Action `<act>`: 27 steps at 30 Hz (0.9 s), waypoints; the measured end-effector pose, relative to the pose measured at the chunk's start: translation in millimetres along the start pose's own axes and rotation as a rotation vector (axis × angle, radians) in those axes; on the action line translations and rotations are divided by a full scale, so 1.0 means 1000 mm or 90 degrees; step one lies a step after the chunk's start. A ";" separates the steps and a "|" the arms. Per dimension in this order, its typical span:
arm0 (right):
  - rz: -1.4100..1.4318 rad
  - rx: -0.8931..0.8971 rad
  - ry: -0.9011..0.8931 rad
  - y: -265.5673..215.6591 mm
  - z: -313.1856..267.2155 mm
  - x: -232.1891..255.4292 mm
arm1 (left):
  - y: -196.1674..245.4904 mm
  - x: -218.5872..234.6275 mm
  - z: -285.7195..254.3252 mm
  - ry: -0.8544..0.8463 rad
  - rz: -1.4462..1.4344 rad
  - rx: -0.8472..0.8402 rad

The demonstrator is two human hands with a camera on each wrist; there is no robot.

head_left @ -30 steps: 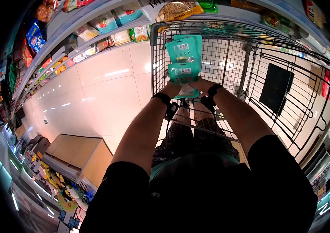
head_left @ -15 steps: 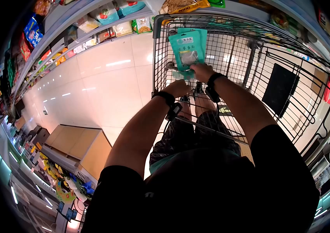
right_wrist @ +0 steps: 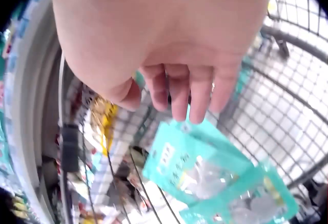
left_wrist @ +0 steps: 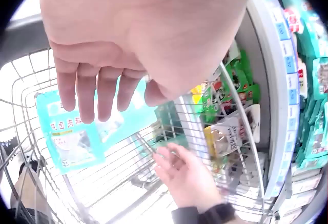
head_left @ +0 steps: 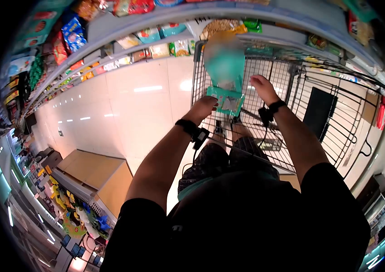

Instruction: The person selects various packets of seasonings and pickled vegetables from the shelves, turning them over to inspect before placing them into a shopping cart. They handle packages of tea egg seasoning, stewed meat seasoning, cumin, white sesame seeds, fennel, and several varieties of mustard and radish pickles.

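Note:
Two teal printed pouches lie in a wire shopping cart (head_left: 269, 68). The nearer pouch (head_left: 228, 103) has a clear window showing its contents, and overlaps the farther pouch (head_left: 233, 63), which is partly blurred in the head view. My left hand (head_left: 203, 109) is at the nearer pouch's left edge, fingers loosely bent and gripping nothing. In the left wrist view its fingers (left_wrist: 106, 93) hang over the pouches. To the right of the pouches, apart from them, my right hand (head_left: 265, 88) hovers over the basket with relaxed fingers; in its wrist view the pouches (right_wrist: 197, 162) show beyond the fingertips.
Shelves (head_left: 156, 34) of packaged snacks curve along the far side of the cart. A black panel (head_left: 320, 109) is fixed to the cart's right-hand wire gate. A wooden box-like stand (head_left: 92, 172) is at the lower left, on the pale tiled floor (head_left: 133, 104).
Both hands held the nearer pouch at first; then the right hand was at the farther pouch's lower edge. Now the hands have parted, the right moving rightward, and the pouches lie released.

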State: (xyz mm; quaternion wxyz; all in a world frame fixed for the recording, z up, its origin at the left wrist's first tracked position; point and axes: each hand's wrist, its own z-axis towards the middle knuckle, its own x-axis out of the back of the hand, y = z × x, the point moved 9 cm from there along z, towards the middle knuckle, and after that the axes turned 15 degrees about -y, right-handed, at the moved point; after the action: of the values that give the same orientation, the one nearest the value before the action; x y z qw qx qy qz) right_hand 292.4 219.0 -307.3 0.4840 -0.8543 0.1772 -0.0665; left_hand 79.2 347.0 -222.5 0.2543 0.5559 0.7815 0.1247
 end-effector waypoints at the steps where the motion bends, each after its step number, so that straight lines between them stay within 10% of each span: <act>1: 0.075 0.016 0.003 -0.011 -0.012 0.015 | 0.019 -0.001 -0.012 0.013 -0.027 -0.035; 16: -0.045 0.453 0.361 -0.372 -0.266 0.068 | 0.297 -0.079 -0.251 -0.061 0.285 -0.577; 27: -0.096 0.656 0.286 -0.624 -0.389 0.018 | 0.407 -0.086 -0.475 -0.048 0.344 -0.782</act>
State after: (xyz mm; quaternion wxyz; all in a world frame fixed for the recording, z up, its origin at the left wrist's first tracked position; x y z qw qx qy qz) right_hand 347.1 192.0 425.5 0.7829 -0.4830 0.1590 -0.3586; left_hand 174.5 451.6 392.8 0.5116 0.4903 0.3923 0.5865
